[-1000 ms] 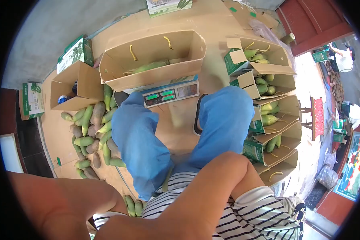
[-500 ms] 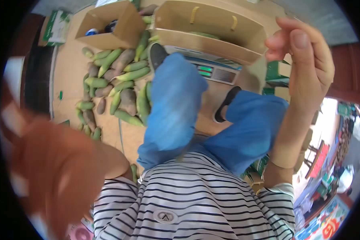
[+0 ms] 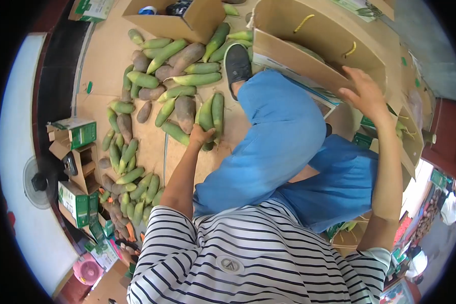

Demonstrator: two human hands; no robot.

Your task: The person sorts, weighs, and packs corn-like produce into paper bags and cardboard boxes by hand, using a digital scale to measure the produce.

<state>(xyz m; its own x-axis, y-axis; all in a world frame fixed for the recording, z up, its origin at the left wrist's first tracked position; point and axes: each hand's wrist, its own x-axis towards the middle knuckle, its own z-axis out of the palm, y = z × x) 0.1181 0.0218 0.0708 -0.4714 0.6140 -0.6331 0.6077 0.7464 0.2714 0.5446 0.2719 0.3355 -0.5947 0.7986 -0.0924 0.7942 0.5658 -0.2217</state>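
My left hand (image 3: 201, 136) reaches down to the floor, its fingers closed around the lower end of a green radish (image 3: 205, 112). Another green radish (image 3: 217, 112) lies just to the right, and a thick brownish-purple root (image 3: 185, 112) just to the left. Fingers apart and holding nothing, my right hand (image 3: 367, 93) hovers by the right end of a big cardboard box (image 3: 309, 63) with yellow rope handles. Something pale green lies inside that box, partly hidden by its near wall. A corner of the scale (image 3: 330, 107) shows beside my knee.
Many green radishes and brownish roots (image 3: 126, 126) cover the floor on the left. A smaller cardboard box (image 3: 187, 23) holds dark and blue items. Green-and-white cartons (image 3: 76, 202), a fan (image 3: 37, 182) and a pink basin (image 3: 87, 269) stand at far left. My shoe (image 3: 236, 66) is beside the radishes.
My left hand, blurred at the left before, has gone down onto a radish. My right hand has lowered toward the big box. The view has shifted, and my leg now covers most of the scale.
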